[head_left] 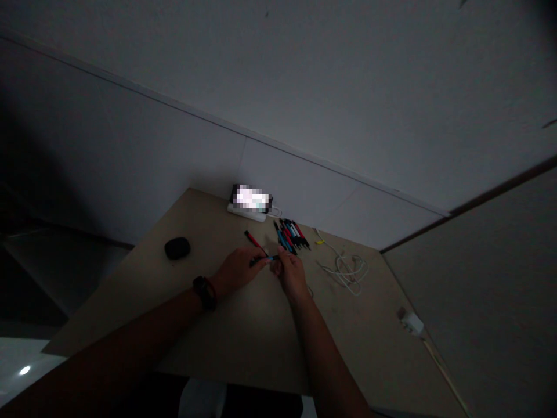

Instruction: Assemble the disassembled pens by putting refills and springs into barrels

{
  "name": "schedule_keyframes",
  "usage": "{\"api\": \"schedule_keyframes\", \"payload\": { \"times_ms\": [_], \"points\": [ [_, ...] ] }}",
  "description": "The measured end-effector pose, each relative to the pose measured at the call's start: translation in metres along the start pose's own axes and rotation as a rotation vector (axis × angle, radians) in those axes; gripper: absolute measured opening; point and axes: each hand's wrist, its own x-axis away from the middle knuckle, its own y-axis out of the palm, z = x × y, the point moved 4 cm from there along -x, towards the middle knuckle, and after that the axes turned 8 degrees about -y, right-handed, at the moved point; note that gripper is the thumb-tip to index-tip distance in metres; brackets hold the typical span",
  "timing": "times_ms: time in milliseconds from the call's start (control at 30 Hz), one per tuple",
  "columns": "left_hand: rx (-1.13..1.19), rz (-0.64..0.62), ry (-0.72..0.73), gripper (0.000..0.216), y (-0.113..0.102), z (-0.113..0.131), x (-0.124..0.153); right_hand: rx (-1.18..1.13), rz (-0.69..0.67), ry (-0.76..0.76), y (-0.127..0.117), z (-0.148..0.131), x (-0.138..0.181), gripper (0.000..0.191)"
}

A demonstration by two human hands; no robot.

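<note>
Between my two hands is a blue and black pen [270,258], held roughly level above the table. My left hand [242,267], with a dark watch [203,292] on its wrist, pinches one end. At the other end, the fingers of my right hand [290,270] are closed on the pen. A red and black pen [255,241] lies just beyond my left fingers, its near end close to them. Past my right hand is a pile of pens [295,232] in red, blue, white and black, lying side by side.
A lit phone [251,198] leans on a white stand [246,213] by the wall. At the left lies a black rounded object [177,248]. A coiled white cable [346,271] is on the right, and a white plug [411,323] sits near the table's [243,348] right edge.
</note>
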Motion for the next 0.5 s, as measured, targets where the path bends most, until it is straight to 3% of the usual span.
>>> {"api": "schedule_keyframes", "payload": {
  "times_ms": [133,500],
  "points": [
    [-0.031,-0.058,-0.012,0.041,0.0035,-0.0015,0.0002,-0.012,-0.022,0.003,0.0010,0.0004,0.0000,0.062],
    [0.028,-0.024,-0.031,0.017,0.0039,-0.0031,0.0005,0.021,-0.058,-0.021,0.0034,-0.0033,0.0011,0.061]
  ]
}}
